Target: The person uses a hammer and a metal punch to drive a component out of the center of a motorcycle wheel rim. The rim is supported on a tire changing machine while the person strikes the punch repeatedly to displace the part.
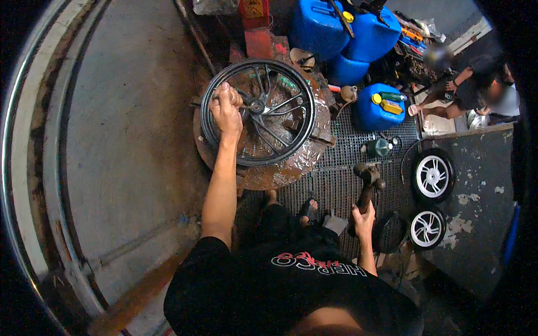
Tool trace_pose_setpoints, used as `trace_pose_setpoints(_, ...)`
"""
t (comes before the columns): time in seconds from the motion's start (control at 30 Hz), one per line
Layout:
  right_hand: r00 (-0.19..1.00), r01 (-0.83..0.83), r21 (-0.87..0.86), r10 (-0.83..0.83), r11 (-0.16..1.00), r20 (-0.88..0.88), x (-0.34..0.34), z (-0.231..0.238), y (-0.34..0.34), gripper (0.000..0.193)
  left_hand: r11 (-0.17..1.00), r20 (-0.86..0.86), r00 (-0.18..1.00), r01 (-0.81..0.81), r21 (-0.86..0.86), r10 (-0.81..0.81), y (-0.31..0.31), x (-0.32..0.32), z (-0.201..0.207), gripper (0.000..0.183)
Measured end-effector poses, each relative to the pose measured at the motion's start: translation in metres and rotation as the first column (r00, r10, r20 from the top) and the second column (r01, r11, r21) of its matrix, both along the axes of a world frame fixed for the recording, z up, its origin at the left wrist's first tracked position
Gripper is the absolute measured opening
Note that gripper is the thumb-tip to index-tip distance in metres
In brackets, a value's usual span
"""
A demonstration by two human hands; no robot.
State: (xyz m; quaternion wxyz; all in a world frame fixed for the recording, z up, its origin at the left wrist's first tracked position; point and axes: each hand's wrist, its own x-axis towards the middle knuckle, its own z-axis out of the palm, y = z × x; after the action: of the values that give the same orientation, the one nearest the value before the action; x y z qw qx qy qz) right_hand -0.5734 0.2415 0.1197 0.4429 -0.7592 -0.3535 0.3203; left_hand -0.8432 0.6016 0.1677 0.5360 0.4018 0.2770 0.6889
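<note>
A black spoked motorcycle wheel rim [307, 120] without a tyre lies flat on a wet, muddy round stand [280, 178]. My left hand [227, 111] is closed in a fist above the left part of the rim, beside its hub [256, 106]. What looks like a short rod [245, 106] runs from that fist to the hub; most of it is hidden by the fingers. My right hand [364, 217] grips the handle of a hammer [368, 178], held low to the right of the stand with its dark, heavy head pointing away from me.
Blue plastic drums [319, 31] stand behind the stand, and a smaller blue jerrycan [372, 119] carries bottles on top. Two white wheels with tyres [433, 175] lie at the right. Black grid matting [342, 162] covers the floor. Another person [476, 84] sits at the far right.
</note>
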Motion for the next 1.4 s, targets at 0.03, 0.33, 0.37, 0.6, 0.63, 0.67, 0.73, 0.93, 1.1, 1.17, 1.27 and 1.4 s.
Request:
trace_pose_setpoints(0.03, 1.000, 0.004, -0.008, -0.004, 1.000, 0.000, -0.005, 0.000, 0.005, 0.032, 1.000, -0.035, 0.999, 0.006, -0.002, -0.006, 0.007, -0.002, -0.008, 0.040)
trace_pose_setpoints(0.33, 0.998, -0.004, -0.019, 0.005, 1.000, 0.064, -0.036, -0.004, 0.044, 0.039, 0.993, -0.371, 0.929, -0.043, -0.109, 0.000, 0.020, -0.009, -0.043, 0.037)
trace_pose_setpoints(0.37, 0.998, -0.010, -0.044, 0.013, 0.999, 0.069, -0.038, 0.004, 0.052, 0.040, 0.996, -0.475, 0.877, -0.091, -0.021, 0.070, 0.015, -0.001, -0.046, 0.037)
trace_pose_setpoints(0.6, 0.985, -0.018, -0.064, 0.029, 0.998, 0.170, -0.048, 0.023, 0.084, 0.039, 0.971, -0.691, 0.692, -0.233, 0.057, 0.207, 0.030, 0.016, -0.058, 0.024)
trace_pose_setpoints(0.63, 0.982, -0.040, -0.142, 0.065, 0.989, 0.179, -0.046, 0.033, 0.086, 0.042, 0.978, -0.700, 0.694, -0.204, 0.032, 0.168, 0.037, 0.013, -0.065, 0.028)
trace_pose_setpoints(0.67, 0.994, -0.042, -0.041, 0.046, 0.998, 0.100, -0.047, 0.034, 0.088, 0.043, 0.987, -0.701, 0.704, -0.159, 0.002, 0.114, 0.043, 0.016, -0.073, 0.033)
trace_pose_setpoints(0.73, 0.961, -0.055, -0.281, 0.127, 0.958, 0.245, -0.041, 0.031, 0.082, 0.045, 0.971, -0.765, 0.599, -0.165, 0.170, 0.236, 0.045, 0.020, -0.087, 0.041)
trace_pose_setpoints(0.93, 0.991, 0.010, -0.144, 0.010, 0.990, 0.137, -0.055, 0.042, 0.076, 0.044, 0.995, -0.767, 0.636, 0.017, -0.099, -0.088, 0.038, 0.026, -0.100, 0.045)
trace_pose_setpoints(1.1, 0.978, -0.010, -0.184, 0.048, 0.983, 0.203, -0.060, 0.049, 0.072, 0.040, 0.992, -0.667, 0.738, 0.024, -0.123, -0.101, 0.038, 0.017, -0.121, 0.040)
trace_pose_setpoints(1.17, 0.986, -0.002, -0.124, 0.022, 0.992, 0.163, -0.062, 0.059, 0.075, 0.039, 0.998, -0.631, 0.775, -0.005, -0.061, -0.035, 0.055, 0.013, -0.135, 0.040)
trace_pose_setpoints(1.27, 0.951, -0.037, -0.149, 0.081, 0.988, 0.297, -0.057, 0.063, 0.073, 0.037, 0.986, -0.607, 0.777, 0.131, -0.104, -0.167, 0.043, 0.019, -0.076, 0.039)
trace_pose_setpoints(1.4, 0.944, -0.033, -0.108, 0.067, 0.994, 0.323, -0.065, 0.074, 0.092, 0.037, 0.985, -0.618, 0.768, 0.141, -0.096, -0.170, 0.054, 0.000, -0.080, 0.041)
